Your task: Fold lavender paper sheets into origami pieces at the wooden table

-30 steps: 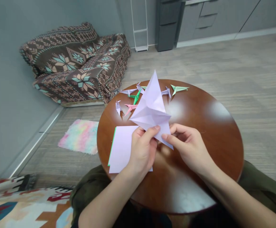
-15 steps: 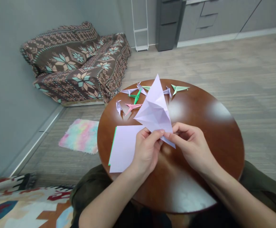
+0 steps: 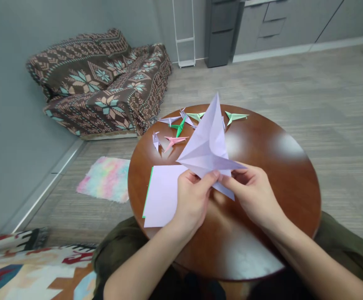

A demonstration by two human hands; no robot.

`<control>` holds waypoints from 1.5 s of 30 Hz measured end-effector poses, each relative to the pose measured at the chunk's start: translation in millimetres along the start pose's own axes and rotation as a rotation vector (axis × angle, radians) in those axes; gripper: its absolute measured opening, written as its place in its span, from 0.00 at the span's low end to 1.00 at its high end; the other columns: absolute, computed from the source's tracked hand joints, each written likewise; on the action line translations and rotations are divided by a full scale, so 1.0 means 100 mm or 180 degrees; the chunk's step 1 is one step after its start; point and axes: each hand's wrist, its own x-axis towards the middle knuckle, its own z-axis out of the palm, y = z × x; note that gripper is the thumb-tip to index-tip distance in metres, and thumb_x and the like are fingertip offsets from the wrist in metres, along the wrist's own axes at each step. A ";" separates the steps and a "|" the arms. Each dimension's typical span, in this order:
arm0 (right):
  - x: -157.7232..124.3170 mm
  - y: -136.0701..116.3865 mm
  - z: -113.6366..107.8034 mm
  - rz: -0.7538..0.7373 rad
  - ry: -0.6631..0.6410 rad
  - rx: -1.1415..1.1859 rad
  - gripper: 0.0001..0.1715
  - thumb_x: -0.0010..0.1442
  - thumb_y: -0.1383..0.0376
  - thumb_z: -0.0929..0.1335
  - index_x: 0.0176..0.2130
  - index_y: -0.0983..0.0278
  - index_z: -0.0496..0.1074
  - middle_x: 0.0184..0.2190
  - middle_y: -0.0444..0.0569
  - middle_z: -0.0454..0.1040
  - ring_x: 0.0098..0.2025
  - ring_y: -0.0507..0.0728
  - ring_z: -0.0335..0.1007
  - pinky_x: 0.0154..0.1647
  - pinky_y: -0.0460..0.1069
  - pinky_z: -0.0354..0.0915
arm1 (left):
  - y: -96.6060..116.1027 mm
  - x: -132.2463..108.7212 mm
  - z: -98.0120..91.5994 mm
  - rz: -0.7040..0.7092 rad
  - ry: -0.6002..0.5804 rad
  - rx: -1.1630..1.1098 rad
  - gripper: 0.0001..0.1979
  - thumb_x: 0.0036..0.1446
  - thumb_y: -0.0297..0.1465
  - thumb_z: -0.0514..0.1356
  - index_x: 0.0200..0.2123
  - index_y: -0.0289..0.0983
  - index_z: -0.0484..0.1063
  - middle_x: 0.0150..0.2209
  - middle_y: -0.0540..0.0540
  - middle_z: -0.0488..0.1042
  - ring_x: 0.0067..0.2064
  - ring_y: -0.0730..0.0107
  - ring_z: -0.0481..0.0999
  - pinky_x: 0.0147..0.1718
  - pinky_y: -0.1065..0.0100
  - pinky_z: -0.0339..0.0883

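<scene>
A partly folded sheet of lilac origami paper [image 3: 205, 146] is held up over the round brown table [image 3: 272, 187], with one tall point rising away from me and other points out to the left and right. My left hand [image 3: 194, 196] pinches its lower edge, thumb on top. Close beside it, my right hand [image 3: 250, 189] grips the same edge, thumb in front and fingers behind the paper. The two thumbs nearly touch. Below and left of the paper lies a stack of flat lilac sheets [image 3: 161, 196], with a green edge showing beneath.
Several folded paper figures lie along the table's far left side, among them a pink one [image 3: 173, 141], a dark green one [image 3: 179, 127] and a light green one [image 3: 235, 117]. A patterned covered sofa [image 3: 106, 87] and a fluffy pastel mat [image 3: 105, 179] are beyond the table.
The lilac paper has opened out: its tall point shifted right and a flap now spreads to the right over my right hand. Both hands keep nearly the same place.
</scene>
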 end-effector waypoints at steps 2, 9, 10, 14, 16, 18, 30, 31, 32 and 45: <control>-0.01 -0.01 0.00 -0.0004 -0.0013 -0.0064 0.11 0.56 0.62 0.76 0.26 0.62 0.74 0.26 0.44 0.73 0.30 0.54 0.68 0.34 0.49 0.63 | 0.02 0.02 0.00 0.0038 0.0053 0.0014 0.08 0.44 0.27 0.75 0.29 0.34 0.81 0.33 0.45 0.84 0.35 0.67 0.80 0.43 0.66 0.74; -0.03 -0.09 0.02 0.0074 -0.0041 -0.0309 0.09 0.53 0.66 0.74 0.24 0.63 0.74 0.21 0.42 0.70 0.25 0.51 0.60 0.27 0.48 0.55 | 0.11 0.10 -0.03 0.0442 0.0331 -0.0072 0.08 0.45 0.27 0.75 0.29 0.35 0.80 0.33 0.48 0.82 0.36 0.70 0.79 0.41 0.69 0.73; -0.03 -0.09 0.02 0.0070 -0.0050 -0.0307 0.08 0.53 0.66 0.74 0.24 0.63 0.74 0.21 0.42 0.71 0.25 0.51 0.61 0.27 0.48 0.55 | 0.10 0.10 -0.04 0.0364 0.0271 -0.0020 0.08 0.45 0.28 0.75 0.29 0.35 0.80 0.32 0.47 0.82 0.35 0.70 0.79 0.40 0.70 0.73; -0.02 -0.09 0.01 0.0037 -0.0054 -0.0306 0.07 0.53 0.67 0.73 0.24 0.63 0.74 0.21 0.43 0.71 0.26 0.52 0.63 0.28 0.48 0.57 | 0.05 0.06 -0.07 0.0115 0.0027 0.0343 0.07 0.46 0.29 0.75 0.28 0.34 0.81 0.30 0.47 0.82 0.31 0.72 0.76 0.35 0.70 0.71; -0.01 -0.08 0.01 0.0029 -0.0034 -0.0336 0.08 0.53 0.67 0.72 0.24 0.63 0.74 0.22 0.43 0.71 0.26 0.52 0.63 0.28 0.48 0.56 | 0.05 0.07 -0.07 0.0261 0.0058 0.0378 0.07 0.48 0.28 0.75 0.30 0.35 0.82 0.32 0.47 0.82 0.33 0.71 0.77 0.38 0.69 0.71; -0.01 -0.08 0.01 0.0020 -0.0043 -0.0357 0.08 0.54 0.67 0.72 0.24 0.63 0.74 0.23 0.44 0.72 0.27 0.52 0.63 0.28 0.48 0.56 | 0.08 0.10 -0.07 0.0417 0.0174 0.0265 0.07 0.48 0.27 0.75 0.30 0.35 0.82 0.34 0.48 0.83 0.35 0.72 0.78 0.40 0.70 0.72; 0.05 -0.02 -0.08 -0.0328 0.0158 -0.0332 0.09 0.63 0.64 0.70 0.32 0.61 0.80 0.28 0.44 0.78 0.33 0.54 0.72 0.38 0.48 0.67 | 0.19 0.18 -0.08 0.0390 0.0302 -0.0127 0.11 0.43 0.23 0.76 0.32 0.34 0.81 0.30 0.50 0.80 0.32 0.75 0.77 0.36 0.72 0.71; 0.06 0.00 -0.09 -0.0352 0.0158 -0.0271 0.09 0.64 0.63 0.70 0.33 0.61 0.81 0.30 0.44 0.79 0.33 0.54 0.73 0.39 0.48 0.67 | 0.19 0.17 -0.08 0.0375 0.0289 -0.0114 0.11 0.44 0.23 0.75 0.32 0.34 0.81 0.30 0.50 0.80 0.32 0.75 0.76 0.36 0.72 0.70; 0.06 0.00 -0.10 -0.0352 0.0142 -0.0221 0.10 0.65 0.62 0.70 0.34 0.61 0.81 0.31 0.44 0.79 0.34 0.54 0.73 0.40 0.48 0.68 | 0.19 0.17 -0.07 0.0370 0.0285 -0.0097 0.11 0.44 0.23 0.75 0.32 0.34 0.81 0.30 0.50 0.80 0.32 0.76 0.76 0.35 0.73 0.70; 0.01 -0.03 0.01 -0.0369 -0.0142 -0.0384 0.05 0.61 0.64 0.74 0.33 0.62 0.77 0.29 0.45 0.80 0.32 0.56 0.76 0.37 0.50 0.70 | 0.05 0.10 -0.11 -0.0147 -0.0124 0.0371 0.12 0.48 0.31 0.75 0.29 0.32 0.77 0.28 0.49 0.76 0.30 0.77 0.72 0.32 0.73 0.66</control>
